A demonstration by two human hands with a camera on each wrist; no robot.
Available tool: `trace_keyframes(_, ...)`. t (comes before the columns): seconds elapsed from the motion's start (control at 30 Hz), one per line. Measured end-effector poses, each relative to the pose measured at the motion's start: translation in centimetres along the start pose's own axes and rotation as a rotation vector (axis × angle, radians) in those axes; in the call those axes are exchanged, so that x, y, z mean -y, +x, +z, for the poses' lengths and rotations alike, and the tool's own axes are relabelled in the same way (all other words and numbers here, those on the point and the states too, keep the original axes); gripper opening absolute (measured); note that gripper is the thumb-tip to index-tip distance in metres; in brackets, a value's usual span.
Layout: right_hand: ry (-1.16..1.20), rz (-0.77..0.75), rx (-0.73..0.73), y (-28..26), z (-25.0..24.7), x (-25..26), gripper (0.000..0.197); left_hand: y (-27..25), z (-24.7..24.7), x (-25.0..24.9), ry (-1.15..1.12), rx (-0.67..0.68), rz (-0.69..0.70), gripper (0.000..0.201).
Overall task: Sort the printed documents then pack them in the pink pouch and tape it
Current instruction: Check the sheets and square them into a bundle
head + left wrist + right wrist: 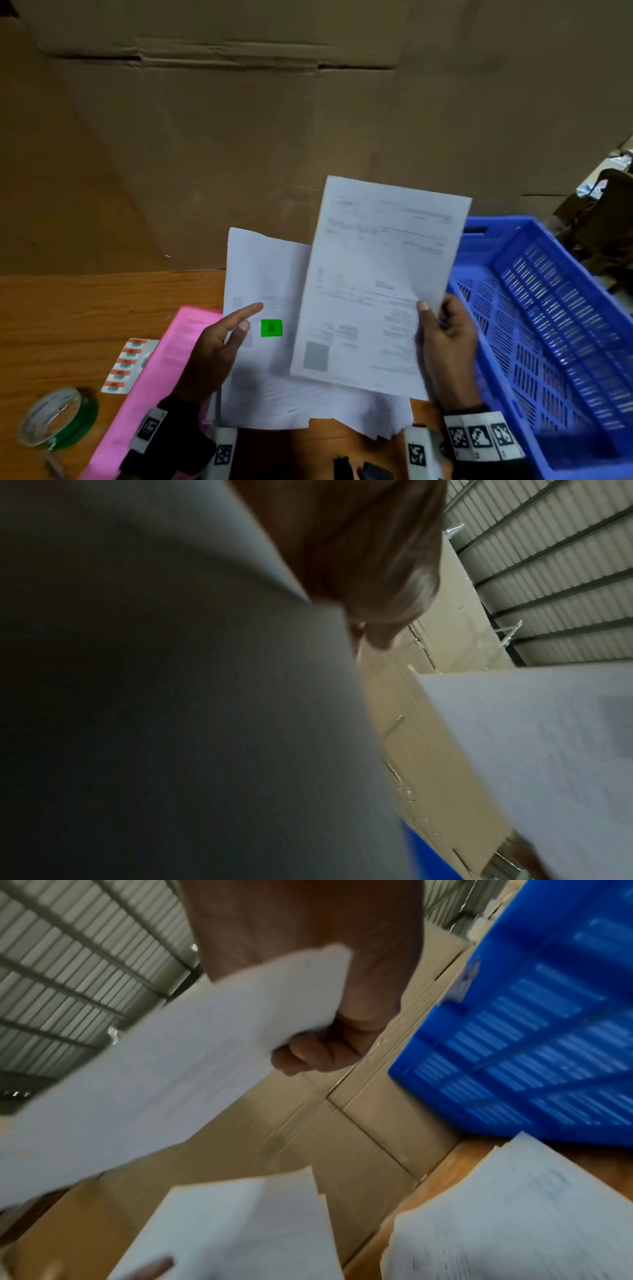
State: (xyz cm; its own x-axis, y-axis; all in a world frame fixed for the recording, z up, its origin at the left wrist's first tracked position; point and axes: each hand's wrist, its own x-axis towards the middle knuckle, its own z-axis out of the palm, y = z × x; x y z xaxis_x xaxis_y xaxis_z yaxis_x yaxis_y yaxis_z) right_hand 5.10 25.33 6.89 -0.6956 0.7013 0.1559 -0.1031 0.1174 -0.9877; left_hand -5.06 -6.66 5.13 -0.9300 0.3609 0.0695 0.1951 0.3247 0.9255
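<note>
Cardboard wall point(239, 137) behind a wooden table point(85, 308). Blue crate point(548, 308) at right, empty as far as visible. Pink pouch point(161, 370) lies flat at left, partly under the paper pile point(308, 407). Right hand point(445, 346) pinches one printed sheet point(376, 284) at its lower right edge, raised above the pile. Left hand point(212, 349) holds a second batch point(263, 291), index finger extended. Tape roll point(58, 418) sits near left corner, label strip point(128, 365) beside pouch. Paper likely light, floppy, slippery; best gripped at an edge, thumb on top.
</note>
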Motion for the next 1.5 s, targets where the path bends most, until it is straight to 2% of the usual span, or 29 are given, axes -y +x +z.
trace_keyframes(0.1,-0.049,0.024,0.15,-1.5,2.2,-0.7,0.015,0.1,1.3,-2.2,-0.247,0.028,-0.138,0.035)
trace_keyframes(0.13,-0.081,0.036,0.196,-2.1,2.9,-0.9,0.015,0.2,1.4,-2.6,-0.285,0.033,-0.153,0.041)
trace_keyframes(0.2,-0.136,0.096,0.267,-3.2,4.2,-1.8,0.01,0.2,1.6,-2.6,-0.213,0.07,-0.082,0.051)
trace_keyframes(0.27,-0.178,0.15,0.297,-3.9,5.1,-2.9,0.003,-0.1,1.5,-2.4,-0.167,0.094,-0.085,0.033)
trace_keyframes(0.37,-0.211,0.194,0.317,-3.9,5.2,-4.8,0.011,-0.4,1.0,-0.6,-0.126,0.011,-0.113,0.033)
trace_keyframes(0.47,-0.292,0.243,0.293,-3.8,3.9,-6.7,0.016,-0.8,-0.1,0.8,-0.063,-0.073,-0.136,0.047)
trace_keyframes(0.53,-0.562,0.281,0.208,-3.4,2.4,-9.3,0.036,-1.0,-0.8,1.2,-0.098,-0.077,-0.101,0.049)
trace_keyframes(0.6,-0.842,0.376,0.159,-3.1,0.8,-11.2,0.074,-1.3,-1.1,0.8,-0.12,-0.112,0.029,0.062)
trace_keyframes(0.63,-0.875,0.442,0.151,-2.9,0.0,-12.0,0.086,-1.3,-1.2,0.9,-0.112,-0.14,0.083,0.069)
trace_keyframes(0.67,-0.846,0.486,0.145,-2.7,-0.5,-12.2,0.089,-1.2,-1.3,0.9,-0.129,-0.15,0.111,0.073)
trace_keyframes(0.73,-0.781,0.485,0.112,-2.4,-1.3,-12.7,0.075,-1.2,-1.5,0.8,-0.185,-0.143,0.117,0.068)
trace_keyframes(0.83,-0.788,0.369,0.063,-2.3,-2.3,-13.0,0.026,-1.1,-1.8,1.3,-0.13,-0.108,0.09,0.049)
trace_keyframes(0.87,-0.793,0.327,0.048,-2.3,-2.4,-12.8,0.02,-1.0,-1.8,1.4,-0.139,-0.091,0.061,0.045)
trace_keyframes(0.93,-0.787,0.224,-0.005,-2.3,-2.7,-12.7,0.023,-0.6,-1.6,1.4,-0.171,-0.062,-0.004,0.043)
trace_keyframes(1.0,-0.738,0.147,-0.059,-2.2,-2.5,-11.5,0.018,-0.2,-1.4,1.2,-0.165,-0.05,-0.017,0.044)
trace_keyframes(1.17,-0.334,0.024,-0.208,-1.3,-1.7,-5.5,0.008,0.4,-1.6,1.6,-0.076,-0.012,-0.034,0.041)
trace_keyframes(1.27,-0.079,-0.031,-0.228,-0.6,-1.4,-1.5,0.004,0.5,-1.4,1.9,-0.043,-0.015,-0.046,0.039)
trace_keyframes(1.33,0.01,-0.02,-0.162,-0.3,-0.9,-0.2,0.009,0.5,-1.0,1.8,-0.046,-0.005,-0.042,0.041)
trace_keyframes(1.4,0.056,0.055,-0.043,-0.7,0.2,-0.1,0.013,0.5,-0.4,1.2,-0.03,0.021,-0.009,0.044)
trace_keyframes(1.5,-0.025,0.126,0.118,-2.2,2.3,-0.5,0.015,0.3,0.4,0.0,-0.117,0.067,-0.002,0.048)
